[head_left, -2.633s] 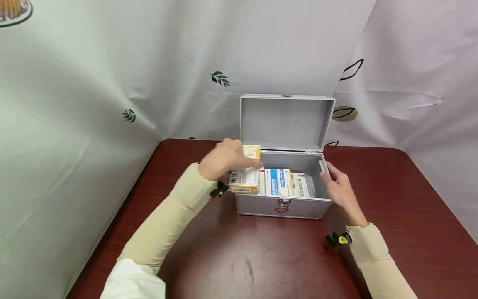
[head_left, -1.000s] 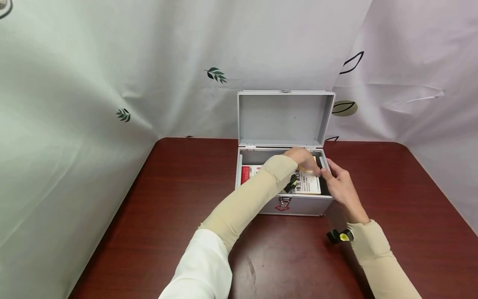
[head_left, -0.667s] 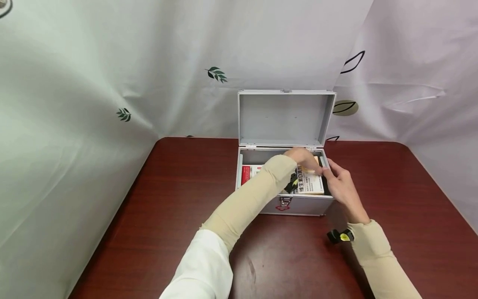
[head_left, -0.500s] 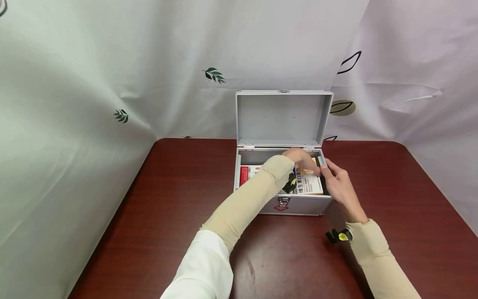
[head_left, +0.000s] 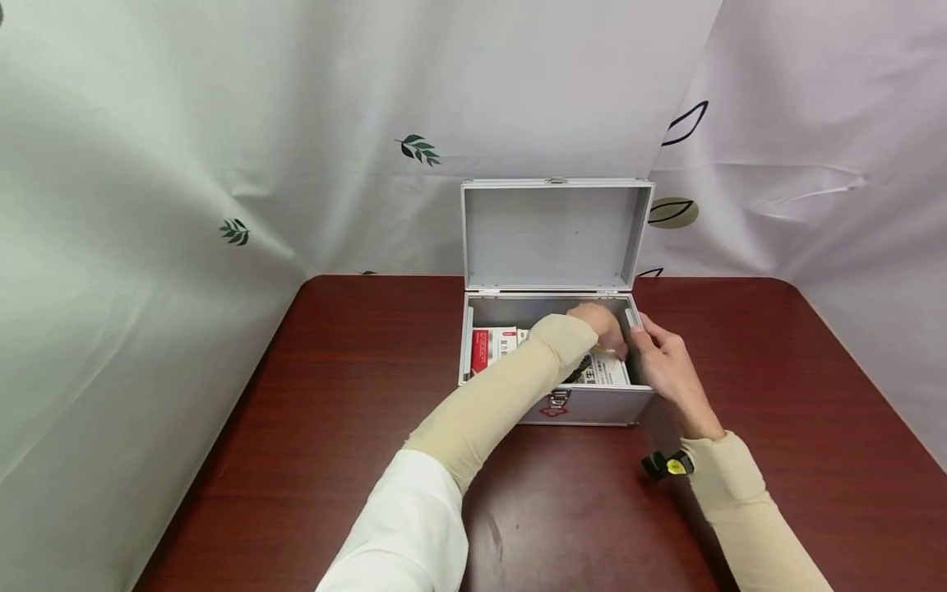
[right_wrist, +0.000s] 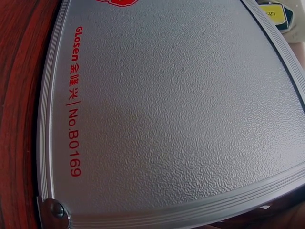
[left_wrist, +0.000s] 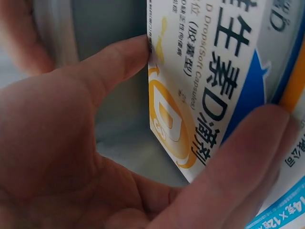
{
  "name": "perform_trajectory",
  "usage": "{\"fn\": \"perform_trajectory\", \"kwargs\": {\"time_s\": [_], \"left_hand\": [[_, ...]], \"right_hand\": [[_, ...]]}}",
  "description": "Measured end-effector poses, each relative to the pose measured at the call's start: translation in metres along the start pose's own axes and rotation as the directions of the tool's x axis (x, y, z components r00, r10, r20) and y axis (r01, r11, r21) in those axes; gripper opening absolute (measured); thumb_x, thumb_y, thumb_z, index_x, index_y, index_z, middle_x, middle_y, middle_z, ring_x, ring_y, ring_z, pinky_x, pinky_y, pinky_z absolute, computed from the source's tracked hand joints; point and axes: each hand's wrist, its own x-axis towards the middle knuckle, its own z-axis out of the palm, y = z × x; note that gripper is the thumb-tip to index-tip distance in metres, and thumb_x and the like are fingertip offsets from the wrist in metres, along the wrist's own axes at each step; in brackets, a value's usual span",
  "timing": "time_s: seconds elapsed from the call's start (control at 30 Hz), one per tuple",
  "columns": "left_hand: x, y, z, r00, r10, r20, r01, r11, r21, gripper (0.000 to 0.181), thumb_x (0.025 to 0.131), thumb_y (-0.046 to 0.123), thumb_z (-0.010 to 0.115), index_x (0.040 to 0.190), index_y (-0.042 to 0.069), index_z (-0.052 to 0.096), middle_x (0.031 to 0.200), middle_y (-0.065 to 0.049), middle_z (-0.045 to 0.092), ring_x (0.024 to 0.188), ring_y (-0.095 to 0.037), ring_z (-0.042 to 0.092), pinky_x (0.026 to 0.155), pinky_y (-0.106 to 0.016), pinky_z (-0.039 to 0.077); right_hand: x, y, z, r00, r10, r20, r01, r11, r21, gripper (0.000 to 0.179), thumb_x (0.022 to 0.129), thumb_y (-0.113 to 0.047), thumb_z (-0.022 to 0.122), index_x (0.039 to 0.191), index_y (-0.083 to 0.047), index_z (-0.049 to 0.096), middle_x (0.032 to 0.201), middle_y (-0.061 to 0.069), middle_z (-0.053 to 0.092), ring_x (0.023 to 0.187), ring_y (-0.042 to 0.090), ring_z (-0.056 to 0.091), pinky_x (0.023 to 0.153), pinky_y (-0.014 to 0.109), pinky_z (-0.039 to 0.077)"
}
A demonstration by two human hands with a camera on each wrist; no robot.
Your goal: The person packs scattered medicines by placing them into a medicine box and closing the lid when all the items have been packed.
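Observation:
A silver metal case (head_left: 599, 407) stands on the table with its lid (head_left: 547, 238) raised. My left hand (head_left: 601, 329) reaches into the right part of it. In the left wrist view, the thumb and fingers of that hand hold a white, yellow and blue vitamin D medicine box (left_wrist: 214, 76) by its edges. The same medicine box (head_left: 610, 372) shows partly under the hand in the head view. My right hand (head_left: 672, 374) grips the case's right wall, thumb at the rim; its fingers are mostly hidden behind the wall. The right wrist view is filled by the case's front (right_wrist: 181, 114).
A red and white medicine box (head_left: 481, 349) stands at the left end inside the case. More boxes there are hidden under my left sleeve (head_left: 510, 374). The dark red table (head_left: 355, 395) runs around the case, and a patterned white curtain (head_left: 355, 164) hangs behind.
My left hand has carried the vitamin D box from above the case's left end rightward into the case. Lately hand and box sank slightly lower. The right hand stays at the right wall.

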Motion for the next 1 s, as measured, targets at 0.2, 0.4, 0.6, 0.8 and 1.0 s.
{"fn": "perform_trajectory", "kwargs": {"time_s": [0.2,0.4,0.6,0.8,1.0], "left_hand": [[-0.005,0.005,0.005,0.995,-0.065,-0.076,0.065,0.998,-0.001,0.058,0.069,0.052,0.071,0.12,0.025,0.058,0.117,0.01,0.057,0.095,-0.004,0.052,0.085,-0.019,0.041],[-0.006,0.004,0.004,0.995,-0.062,-0.072,0.064,0.997,0.031,0.06,0.07,0.056,0.069,0.121,0.026,0.058,0.12,0.01,0.056,0.1,-0.004,0.053,0.087,-0.019,0.041],[-0.006,-0.009,-0.001,0.992,0.119,-0.036,-0.109,0.974,0.197,0.053,0.079,0.063,0.053,0.117,0.027,0.064,0.123,0.01,0.054,0.106,-0.003,0.049,0.089,-0.016,0.039],[-0.013,-0.027,-0.019,0.994,0.102,0.047,-0.106,0.991,0.081,0.068,0.082,0.07,0.04,0.134,0.027,0.049,0.135,0.01,0.045,0.114,-0.005,0.046,0.091,-0.018,0.038],[-0.032,-0.075,-0.041,0.977,0.209,0.04,-0.176,0.897,-0.406,0.078,0.076,0.061,0.06,0.133,0.011,0.041,0.115,-0.012,0.055,0.066,-0.015,0.061,0.06,-0.025,0.051]], "right_hand": [[0.001,-0.001,0.001,1.0,0.007,0.005,-0.007,1.0,0.01,0.052,0.098,-0.035,0.036,0.142,-0.009,0.033,0.142,0.014,0.035,0.13,0.027,0.031,0.105,0.046,0.026],[0.0,-0.001,0.0,1.0,0.007,0.012,-0.007,1.0,0.012,0.052,0.098,-0.034,0.035,0.143,-0.008,0.03,0.143,0.015,0.033,0.131,0.028,0.029,0.104,0.047,0.027],[0.0,-0.002,0.0,1.0,0.001,0.021,-0.001,1.0,0.006,0.053,0.099,-0.033,0.034,0.143,-0.004,0.029,0.144,0.016,0.031,0.132,0.029,0.027,0.105,0.048,0.025],[-0.001,-0.003,-0.001,0.999,0.025,0.033,-0.025,1.0,0.005,0.055,0.099,-0.035,0.032,0.144,-0.004,0.026,0.146,0.016,0.028,0.133,0.03,0.025,0.106,0.05,0.023],[-0.001,-0.002,-0.001,0.998,0.042,0.044,-0.042,0.999,0.004,0.058,0.098,-0.04,0.031,0.144,-0.005,0.024,0.148,0.012,0.025,0.135,0.027,0.022,0.107,0.049,0.02]]}}
